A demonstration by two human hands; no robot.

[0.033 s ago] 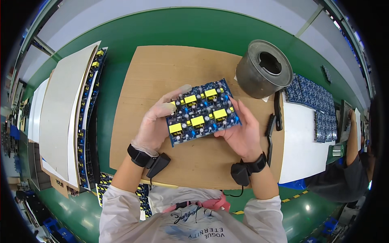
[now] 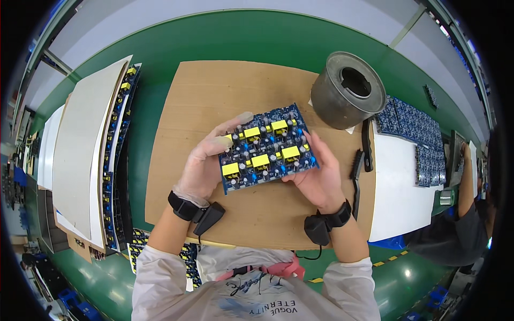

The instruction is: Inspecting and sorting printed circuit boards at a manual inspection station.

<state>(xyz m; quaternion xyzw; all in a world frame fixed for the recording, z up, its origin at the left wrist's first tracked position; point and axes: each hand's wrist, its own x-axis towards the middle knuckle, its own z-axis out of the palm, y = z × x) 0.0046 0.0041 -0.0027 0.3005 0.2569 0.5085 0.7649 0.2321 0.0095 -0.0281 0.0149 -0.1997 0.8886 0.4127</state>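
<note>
circuit board (image 2: 266,148): blue, six yellow blocks | left hand (image 2: 206,163), right hand (image 2: 317,176): both gripping its edges

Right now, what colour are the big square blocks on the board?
Yellow blocks on a blue board, head view.

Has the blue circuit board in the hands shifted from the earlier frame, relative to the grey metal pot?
No. The blue circuit board sits at the same place and tilt beside the grey metal pot, held between the left hand and right hand.
</note>
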